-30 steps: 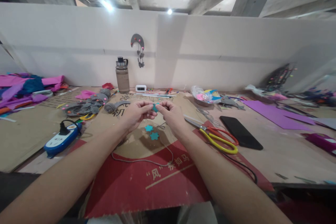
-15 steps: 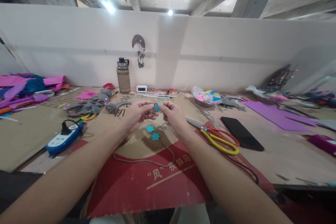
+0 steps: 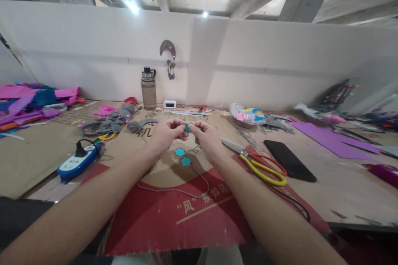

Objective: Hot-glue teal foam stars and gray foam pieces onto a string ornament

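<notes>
Between my two hands is a small teal felt flower [image 3: 187, 127], pinched from both sides. My left hand [image 3: 168, 132] grips its left edge with thumb and forefinger, and my right hand [image 3: 205, 134] has its right edge the same way. The fingers cover much of its outline. Below them, two more teal flowers [image 3: 185, 161] lie flat on the cardboard, one just behind the other. A thin grey cord [image 3: 174, 191] loops over the red part of the cardboard and runs up under my right hand.
Scissors [image 3: 264, 167] with red and yellow handles lie right of my right forearm, beside a black phone [image 3: 289, 160]. A blue power strip [image 3: 78, 162] sits at left. Behind stand a water bottle [image 3: 149, 89], a small clock [image 3: 169, 104] and a metal bowl [image 3: 244, 121]. Purple felt [image 3: 332, 140] lies at right.
My left fingers have closed in on the teal flower, where they were more spread before. The whole view has shifted slightly; the flowers on the cardboard stay put.
</notes>
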{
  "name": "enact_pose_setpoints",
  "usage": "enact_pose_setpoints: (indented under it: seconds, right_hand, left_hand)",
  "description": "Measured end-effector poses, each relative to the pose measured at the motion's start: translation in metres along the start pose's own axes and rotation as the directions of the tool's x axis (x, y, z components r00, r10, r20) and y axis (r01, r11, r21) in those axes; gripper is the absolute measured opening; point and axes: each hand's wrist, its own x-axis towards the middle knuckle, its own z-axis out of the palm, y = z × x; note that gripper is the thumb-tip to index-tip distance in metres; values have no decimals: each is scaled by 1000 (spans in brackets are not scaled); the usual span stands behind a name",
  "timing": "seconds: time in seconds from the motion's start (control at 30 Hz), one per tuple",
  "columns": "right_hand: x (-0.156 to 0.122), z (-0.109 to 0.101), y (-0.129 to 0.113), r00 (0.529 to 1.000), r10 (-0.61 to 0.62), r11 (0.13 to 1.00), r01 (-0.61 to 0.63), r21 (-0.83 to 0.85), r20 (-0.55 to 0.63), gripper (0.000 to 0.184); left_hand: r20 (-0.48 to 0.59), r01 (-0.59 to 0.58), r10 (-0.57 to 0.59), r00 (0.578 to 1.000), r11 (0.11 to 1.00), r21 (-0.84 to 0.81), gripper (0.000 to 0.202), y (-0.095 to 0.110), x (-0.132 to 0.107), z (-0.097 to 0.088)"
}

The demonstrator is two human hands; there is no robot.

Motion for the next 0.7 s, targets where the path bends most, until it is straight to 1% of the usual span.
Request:
enact_pose_setpoints:
  seconds: [0.07, 0.13, 0.27, 0.33, 0.43, 0.53, 0.6, 0.7]
  right_hand:
    - [0, 0, 0, 1000, 9, 1000, -9, 26, -6, 27]
    - [0, 0, -1, 1000, 21, 998, -20, 57, -10, 26]
    - [1, -1, -1, 999, 40, 993, -40, 115, 2, 27]
    - [1, -1, -1, 999, 39, 993, -39, 112, 1, 27]
    - [2, -2, -1, 1000, 14, 999, -14, 32, -17, 27]
    - [1, -2, -2, 998, -55, 993, 50, -107, -39, 26]
    - [-1, -2, -3, 991, -127, 970, 114, -214, -47, 24]
    - [-3, -2, -2, 973, -230, 913, 203, -353, -35, 22]
  left_hand:
    - [-6, -25, 25, 1000, 999, 25, 15, -2, 0, 1]
    - [9, -25, 25, 1000, 999, 26, 17, -3, 0, 1]
    - [61, 17, -18, 998, 1000, 18, 24, 0, -1, 0]
    - [88, 48, -49, 995, 999, 10, 26, 4, -1, -1]
    - [128, 97, -96, 987, 995, 2, 26, 8, -2, -2]
    - [131, 90, -99, 986, 994, 68, 28, 10, -2, -5]
    - [111, 69, -83, 990, 990, 121, 29, 11, -1, -6]
    - [89, 48, -65, 994, 982, 185, 30, 11, 0, -7]
